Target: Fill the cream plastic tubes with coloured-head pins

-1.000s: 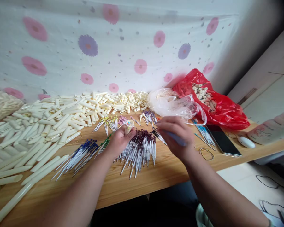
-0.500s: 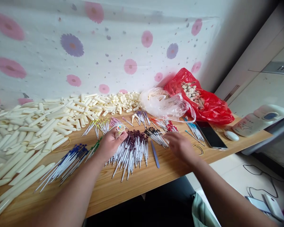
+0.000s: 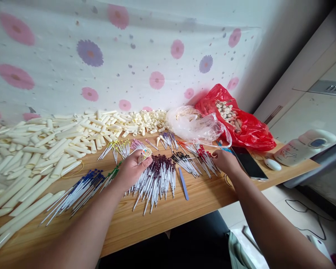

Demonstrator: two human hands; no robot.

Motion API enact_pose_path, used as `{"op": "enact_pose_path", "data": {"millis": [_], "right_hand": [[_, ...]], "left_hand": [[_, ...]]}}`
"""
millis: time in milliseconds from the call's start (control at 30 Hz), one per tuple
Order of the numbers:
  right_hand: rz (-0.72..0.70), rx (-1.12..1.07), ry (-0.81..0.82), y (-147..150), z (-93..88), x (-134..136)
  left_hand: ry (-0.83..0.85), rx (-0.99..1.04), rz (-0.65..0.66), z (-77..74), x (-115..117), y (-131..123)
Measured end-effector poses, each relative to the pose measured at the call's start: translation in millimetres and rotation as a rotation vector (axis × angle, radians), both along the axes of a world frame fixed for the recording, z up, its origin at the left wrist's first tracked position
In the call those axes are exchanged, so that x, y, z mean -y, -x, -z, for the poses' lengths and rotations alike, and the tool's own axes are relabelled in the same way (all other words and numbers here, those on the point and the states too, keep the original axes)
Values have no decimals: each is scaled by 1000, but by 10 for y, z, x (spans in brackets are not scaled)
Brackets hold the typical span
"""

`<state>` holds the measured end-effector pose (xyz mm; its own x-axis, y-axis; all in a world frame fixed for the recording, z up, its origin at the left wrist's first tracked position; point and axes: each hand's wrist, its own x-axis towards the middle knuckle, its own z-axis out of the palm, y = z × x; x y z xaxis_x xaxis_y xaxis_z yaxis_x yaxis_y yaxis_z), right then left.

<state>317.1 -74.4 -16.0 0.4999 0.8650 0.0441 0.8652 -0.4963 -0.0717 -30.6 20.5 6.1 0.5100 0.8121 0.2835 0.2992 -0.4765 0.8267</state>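
Observation:
My left hand (image 3: 133,170) is closed around a short, pale pen part (image 3: 144,154) whose round end shows several coloured dots. Beneath and beside it lies a big fan of pen refills with dark maroon ends (image 3: 158,175). My right hand (image 3: 226,162) is over the light-blue-ended refills (image 3: 226,150), mostly covering them. Its fingers are bent together, and whatever is between them is hidden. Just left of its fingertips are red-ended refills (image 3: 207,158), then black-ended refills (image 3: 186,162). Blue-ended refills (image 3: 84,188) and green-ended refills (image 3: 112,175) lie left of the maroon fan.
Cream pen barrels (image 3: 44,149) heap over the table's left side. Slotted cream parts (image 3: 148,120) lie at the back. A clear bag (image 3: 196,125) and a red bag (image 3: 254,129) sit back right, near a phone (image 3: 250,164), a mouse (image 3: 272,164) and a white bottle (image 3: 294,151). A purple strip (image 3: 183,184) lies in front.
My right hand has moved right, from beside the black-ended refills to the light-blue-ended ones, uncovering the red-ended refills. My left hand keeps the pen part, its dotted end turned slightly more toward me.

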Motion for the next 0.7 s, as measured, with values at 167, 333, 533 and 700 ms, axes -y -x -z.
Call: {"op": "enact_pose_path", "data": {"millis": [167,333,533,700], "right_hand": [[-5,-10,64,-18,-72,-97],[-8,-33,80,-66,-65,-242],[-12,-86,59,-128,-39,-246],[12,-170,0,-112,-15,-215]], "left_hand": [[11,-12,15,-43,38,-26],[6,-1,11,-80,49,-22],[12,18,-6,-72,40,4],[9,3,20,-105,59,-8]]}}
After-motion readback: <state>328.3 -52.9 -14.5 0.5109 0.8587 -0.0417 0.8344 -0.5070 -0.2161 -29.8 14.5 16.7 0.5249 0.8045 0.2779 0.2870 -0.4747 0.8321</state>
